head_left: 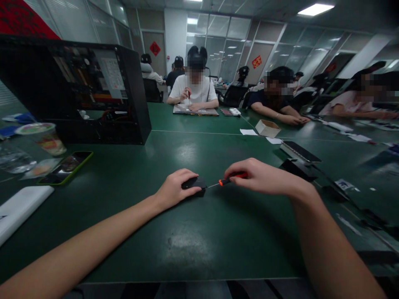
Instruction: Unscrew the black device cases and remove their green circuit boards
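Note:
My left hand (177,185) is closed around a small black object shaped like a computer mouse (195,183), low over the green table (187,249). Fingers lie over its top and the thumb presses its near side. Wrapped in my right hand (254,176) is a screwdriver (225,182) with a black and orange-red handle. Its thin metal shaft points left, and the tip meets or nearly meets the right end of the black object; I cannot tell if it is inserted. My fingers hide part of the handle.
An open black computer case (134,95) stands at the back left. Before it are a lidded cup (50,139), a phone (67,167) and a white box (23,207). To the right lie a small cardboard box (268,128) and a dark flat device (301,152). Other people sit across the table.

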